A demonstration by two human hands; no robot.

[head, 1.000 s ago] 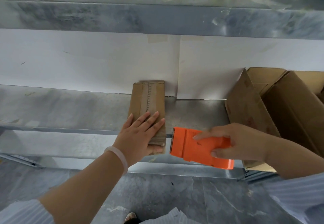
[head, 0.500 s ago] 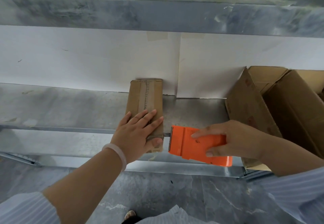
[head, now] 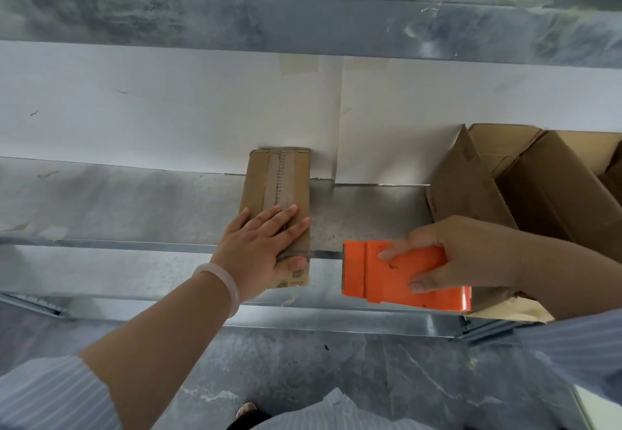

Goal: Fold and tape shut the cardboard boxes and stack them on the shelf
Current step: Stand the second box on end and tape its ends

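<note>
The small cardboard box (head: 276, 190) lies flat on the metal shelf (head: 134, 207), closed, with 1 strip of tape running down the middle of its top along a toothed seam line. Its long axis runs from the shelf's front edge straight back, so the far end points at the white paper backing (head: 168, 120) and touches it, while the near end sits over the front lip. The left hand (head: 262, 247) lies flat on the near half of the box, fingers straight and spread across the tape, thumb laid against the near end face; a pale bracelet (head: 220, 283) circles that wrist. The right hand (head: 468, 254) is wrapped around an orange tape dispenser (head: 393, 276), thumb underneath and fingers over the top, holding it just to the right of the box's near end with a gap between them. Farther right on the same shelf stand larger open cardboard boxes (head: 468, 187), flaps up; whatever they hold cannot be made out from this angle.
</note>
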